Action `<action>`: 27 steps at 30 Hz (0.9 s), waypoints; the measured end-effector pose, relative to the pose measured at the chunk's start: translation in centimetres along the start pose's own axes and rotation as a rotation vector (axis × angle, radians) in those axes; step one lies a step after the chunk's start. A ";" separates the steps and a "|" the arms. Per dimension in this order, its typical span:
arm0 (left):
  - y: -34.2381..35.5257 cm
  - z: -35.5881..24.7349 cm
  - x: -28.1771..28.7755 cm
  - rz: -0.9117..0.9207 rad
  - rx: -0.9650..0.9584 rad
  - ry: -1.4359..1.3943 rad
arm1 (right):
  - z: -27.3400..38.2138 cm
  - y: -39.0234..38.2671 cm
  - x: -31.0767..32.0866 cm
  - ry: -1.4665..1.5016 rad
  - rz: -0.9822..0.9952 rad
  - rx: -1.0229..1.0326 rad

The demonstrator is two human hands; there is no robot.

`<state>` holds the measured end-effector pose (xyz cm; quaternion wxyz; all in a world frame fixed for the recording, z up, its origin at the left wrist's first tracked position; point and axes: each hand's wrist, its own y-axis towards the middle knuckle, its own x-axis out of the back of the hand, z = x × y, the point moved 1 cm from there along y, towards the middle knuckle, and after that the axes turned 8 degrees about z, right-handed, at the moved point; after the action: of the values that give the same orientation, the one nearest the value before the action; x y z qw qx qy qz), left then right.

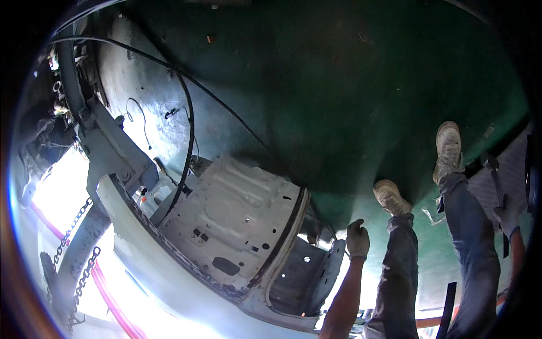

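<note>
My left hand (358, 240), in a pale work glove with dark fingertips, hangs just right of the cut end of a car body shell. Its fingers are curled in, and nothing shows in them. Over by my right leg, my gloved right hand (506, 219) is closed round the handle of a hammer (495, 179), whose dark head points away from me. The car body section (243, 198) is a light grey panel with holes and pressed ribs, bordered by a pale outer side panel (152, 254). Neither hand touches it.
Black cables (189, 121) arch over the panel and green floor (316, 85). A metal frame arm (113, 141) with hanging chains (84, 277) and red hoses (110, 299) stands on the left. My shoes (392, 198) are on the floor; a grey sheet (511, 175) lies at the right.
</note>
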<state>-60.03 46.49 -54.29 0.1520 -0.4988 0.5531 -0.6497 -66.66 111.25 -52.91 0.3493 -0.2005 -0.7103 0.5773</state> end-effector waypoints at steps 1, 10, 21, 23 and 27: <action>-0.7 -0.2 0.0 0.009 0.005 -0.006 | -1.0 0.5 -0.5 0.011 0.010 0.000; -5.7 2.5 -3.3 0.258 0.287 -0.404 | 3.6 -1.3 -2.3 0.101 0.001 -0.016; -13.8 7.4 -5.9 0.355 0.197 -0.115 | 2.2 -3.6 -2.5 -0.172 0.020 0.070; -16.6 9.9 -6.6 0.380 0.279 -0.206 | -3.2 -4.0 -3.4 -0.147 -0.038 0.117; -23.3 7.9 -7.0 0.308 0.447 -0.468 | -1.0 -5.8 -2.1 0.093 0.151 -0.030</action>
<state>-42.10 55.23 -38.20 0.4760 -0.4993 0.4163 -0.5922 -63.83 109.02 -47.77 0.3343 -0.2854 -0.6848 0.5812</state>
